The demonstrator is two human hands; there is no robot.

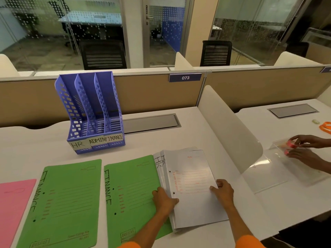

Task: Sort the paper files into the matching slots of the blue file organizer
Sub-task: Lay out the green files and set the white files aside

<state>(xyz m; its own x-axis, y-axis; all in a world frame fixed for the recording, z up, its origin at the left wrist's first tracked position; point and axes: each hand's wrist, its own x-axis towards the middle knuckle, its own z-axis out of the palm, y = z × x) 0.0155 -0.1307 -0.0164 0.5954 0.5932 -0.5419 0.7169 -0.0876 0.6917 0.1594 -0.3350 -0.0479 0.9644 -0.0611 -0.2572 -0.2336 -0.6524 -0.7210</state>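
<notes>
The blue file organizer (pixel 93 113) stands upright at the back left of the desk, its three slots labelled HR, ADMIN and FINANCE, all looking empty. Two green files marked FINANCE lie flat, one at the left (pixel 62 203) and one in the middle (pixel 132 190). A pink file (pixel 14 204) lies at the far left edge. A stack of white files (pixel 191 187) lies at the right. My left hand (pixel 163 200) grips the stack's left edge. My right hand (pixel 223 191) rests on its right side, fingers pressing the top sheet.
A white curved divider (pixel 231 129) separates my desk from the neighbouring one, where another person's hands (pixel 308 149) handle a clear plastic sleeve and something pink. Orange scissors (pixel 326 127) lie far right. A grey cable hatch (pixel 150 122) sits behind the organizer.
</notes>
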